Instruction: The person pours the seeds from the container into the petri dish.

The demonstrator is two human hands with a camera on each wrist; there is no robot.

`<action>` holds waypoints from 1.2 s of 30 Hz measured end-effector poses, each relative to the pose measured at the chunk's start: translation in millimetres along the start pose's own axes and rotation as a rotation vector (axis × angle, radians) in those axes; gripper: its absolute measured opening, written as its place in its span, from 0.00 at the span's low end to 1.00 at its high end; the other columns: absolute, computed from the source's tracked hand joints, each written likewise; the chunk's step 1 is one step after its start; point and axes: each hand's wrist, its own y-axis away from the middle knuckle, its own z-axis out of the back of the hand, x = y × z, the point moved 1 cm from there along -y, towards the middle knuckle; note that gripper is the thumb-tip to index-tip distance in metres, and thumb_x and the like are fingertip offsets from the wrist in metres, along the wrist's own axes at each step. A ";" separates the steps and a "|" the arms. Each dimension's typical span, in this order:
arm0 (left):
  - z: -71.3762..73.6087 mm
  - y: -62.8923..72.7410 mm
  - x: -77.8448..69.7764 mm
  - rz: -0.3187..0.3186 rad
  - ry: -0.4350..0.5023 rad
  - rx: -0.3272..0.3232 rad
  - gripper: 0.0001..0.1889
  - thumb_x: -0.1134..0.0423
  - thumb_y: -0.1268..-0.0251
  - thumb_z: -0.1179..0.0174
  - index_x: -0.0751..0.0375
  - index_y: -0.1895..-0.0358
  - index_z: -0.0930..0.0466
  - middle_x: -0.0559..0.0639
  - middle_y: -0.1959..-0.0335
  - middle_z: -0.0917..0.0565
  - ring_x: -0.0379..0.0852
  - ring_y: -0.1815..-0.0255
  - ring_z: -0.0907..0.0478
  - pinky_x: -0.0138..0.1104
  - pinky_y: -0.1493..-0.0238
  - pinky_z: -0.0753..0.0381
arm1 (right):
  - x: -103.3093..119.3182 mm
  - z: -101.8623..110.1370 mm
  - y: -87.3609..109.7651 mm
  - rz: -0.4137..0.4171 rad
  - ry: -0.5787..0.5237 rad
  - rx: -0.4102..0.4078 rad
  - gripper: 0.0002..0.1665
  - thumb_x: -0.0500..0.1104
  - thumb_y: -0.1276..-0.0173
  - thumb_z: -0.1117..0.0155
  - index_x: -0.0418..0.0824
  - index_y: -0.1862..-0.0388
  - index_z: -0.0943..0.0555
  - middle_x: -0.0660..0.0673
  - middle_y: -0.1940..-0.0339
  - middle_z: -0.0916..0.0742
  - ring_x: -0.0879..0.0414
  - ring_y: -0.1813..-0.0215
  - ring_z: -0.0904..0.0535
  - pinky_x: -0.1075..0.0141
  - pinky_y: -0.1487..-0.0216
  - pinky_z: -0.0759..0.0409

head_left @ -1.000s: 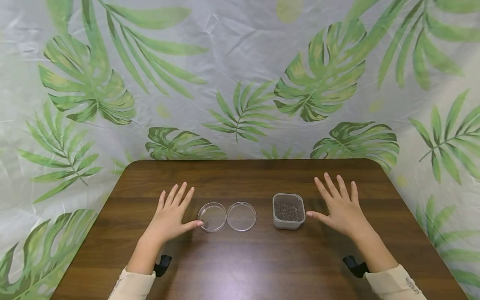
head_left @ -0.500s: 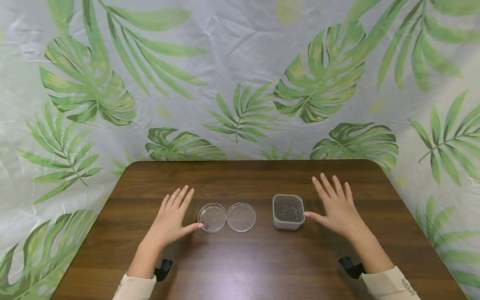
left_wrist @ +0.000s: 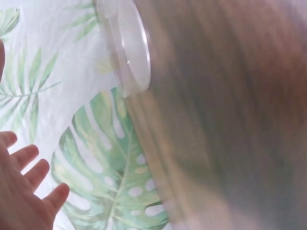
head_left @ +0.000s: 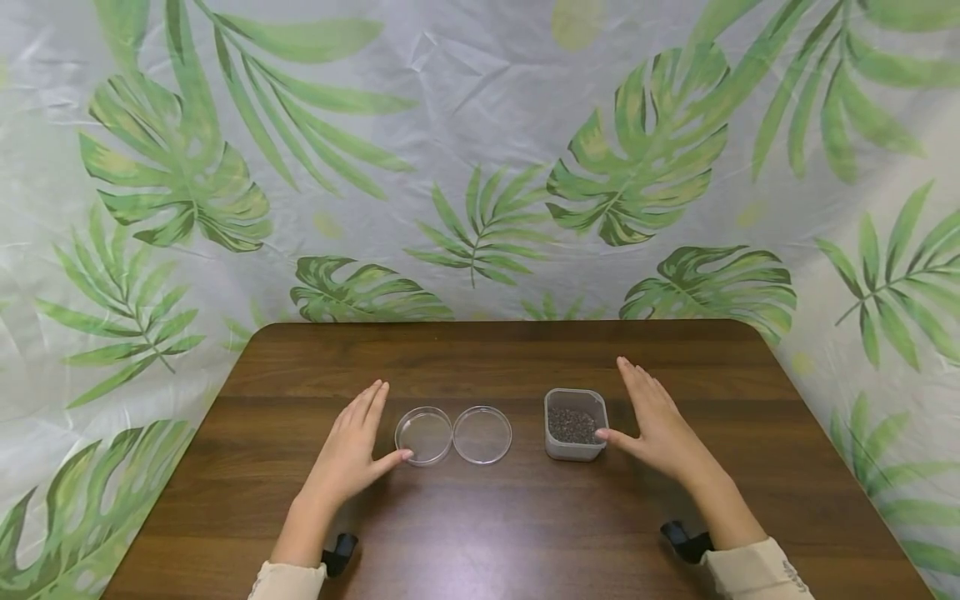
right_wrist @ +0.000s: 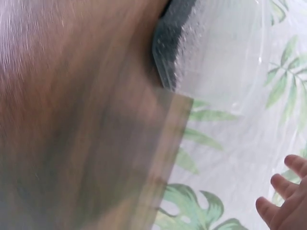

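My left hand (head_left: 347, 446) is over the left part of the table, fingers extended and thumb apart. Its thumb tip overlaps the near rim of a clear round petri dish (head_left: 426, 435) in the head view; whether they touch I cannot tell. A second clear round dish or lid (head_left: 482, 435) lies directly right of it. Farther right stands a translucent square plastic tub (head_left: 576, 451), partly filled with dark granules (head_left: 573, 425). My right hand (head_left: 663, 433) is beside the tub with straight fingers, its thumb overlapping the tub's right rim. Both hands hold nothing.
The brown wooden table (head_left: 480, 533) has rounded far corners. Behind it hangs a pale curtain (head_left: 480, 125) with green leaf prints. Black wrist bands (head_left: 340, 554) show at both wrists, below cream sleeves.
Both hands have moved inward. Their spread fingers have drawn closer together, and the right thumb has come over the tub's rim. The dishes and tub stay where they were.
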 end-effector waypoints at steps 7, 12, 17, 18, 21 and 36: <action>-14.5 4.4 -1.2 0.008 0.033 -0.063 0.50 0.40 0.50 0.40 0.65 0.31 0.54 0.61 0.33 0.44 0.56 0.34 0.47 0.51 0.38 0.45 | 0.8 -16.8 1.8 -0.087 -0.254 0.025 0.63 0.58 0.49 0.32 0.54 0.28 0.66 0.42 0.29 0.50 0.40 0.31 0.54 0.39 0.40 0.47; -20.9 7.7 -3.9 0.043 0.073 -0.052 0.49 0.42 0.49 0.39 0.66 0.31 0.54 0.62 0.33 0.45 0.57 0.34 0.47 0.51 0.38 0.45 | -1.9 -27.6 1.4 -0.111 -0.422 -0.003 0.63 0.51 0.49 0.29 0.55 0.28 0.65 0.40 0.29 0.48 0.41 0.31 0.55 0.39 0.40 0.49; -25.4 11.6 -7.3 0.096 0.135 -0.038 0.49 0.42 0.48 0.40 0.65 0.31 0.55 0.61 0.33 0.45 0.59 0.35 0.47 0.51 0.38 0.43 | -4.4 -38.5 2.3 -0.091 -0.532 -0.030 0.63 0.44 0.51 0.27 0.51 0.28 0.61 0.35 0.31 0.44 0.42 0.31 0.53 0.44 0.36 0.50; -26.5 12.0 -7.7 0.103 0.144 -0.037 0.49 0.42 0.48 0.40 0.65 0.31 0.55 0.61 0.33 0.45 0.59 0.35 0.47 0.51 0.39 0.42 | -4.9 -40.7 2.6 -0.087 -0.548 -0.034 0.63 0.43 0.52 0.26 0.50 0.28 0.60 0.35 0.32 0.43 0.42 0.31 0.52 0.44 0.36 0.50; -30.1 12.3 -8.0 0.113 0.180 -0.045 0.49 0.42 0.48 0.39 0.65 0.31 0.55 0.61 0.33 0.45 0.61 0.35 0.47 0.51 0.40 0.40 | -6.3 -46.8 4.1 -0.086 -0.563 -0.033 0.63 0.42 0.54 0.26 0.49 0.28 0.58 0.33 0.32 0.42 0.40 0.32 0.49 0.44 0.37 0.48; -51.8 16.5 1.7 0.269 0.403 0.003 0.56 0.42 0.61 0.32 0.64 0.30 0.55 0.65 0.34 0.45 0.62 0.35 0.48 0.57 0.42 0.42 | -2.3 -54.4 9.5 -0.192 -0.548 0.021 0.58 0.46 0.49 0.29 0.49 0.28 0.57 0.33 0.32 0.44 0.30 0.39 0.42 0.34 0.46 0.43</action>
